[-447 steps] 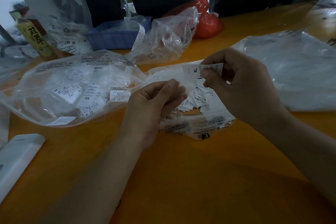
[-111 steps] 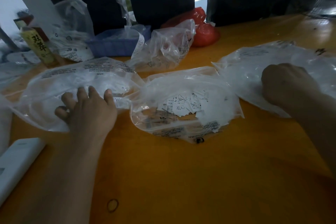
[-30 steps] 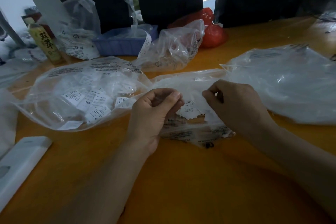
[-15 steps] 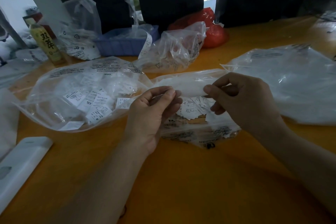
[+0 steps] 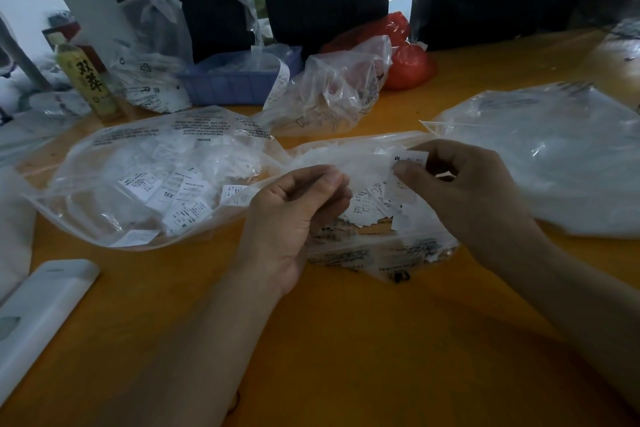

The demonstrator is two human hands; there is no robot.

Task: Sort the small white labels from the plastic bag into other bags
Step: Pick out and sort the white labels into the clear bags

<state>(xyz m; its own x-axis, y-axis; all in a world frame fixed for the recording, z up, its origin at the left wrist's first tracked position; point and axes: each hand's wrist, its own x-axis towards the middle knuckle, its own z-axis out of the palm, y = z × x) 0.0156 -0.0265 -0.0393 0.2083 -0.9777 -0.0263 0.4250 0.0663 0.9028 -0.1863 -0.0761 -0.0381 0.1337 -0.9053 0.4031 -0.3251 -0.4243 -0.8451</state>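
A clear plastic bag (image 5: 388,246) with several small white labels (image 5: 367,206) inside lies in the middle of the orange table. My right hand (image 5: 464,191) pinches one white label (image 5: 410,159) between thumb and forefinger, just above that bag's mouth. My left hand (image 5: 294,215) has its fingers curled round the thin film at the bag's left edge. To the left lies a larger clear bag (image 5: 104,218) holding several white labels (image 5: 173,194), some marked XXL. Another clear bag (image 5: 554,163) lies at the right.
At the back stand a blue basket (image 5: 239,87), a crumpled clear bag (image 5: 332,94), a red bag (image 5: 408,62), a yellow-green bottle (image 5: 86,80) and more plastic bags (image 5: 152,55). A white flat device (image 5: 38,315) lies at the front left.
My right hand has come up out of the middle bag with one label pinched in it. My left hand has stayed at the bag's left edge.
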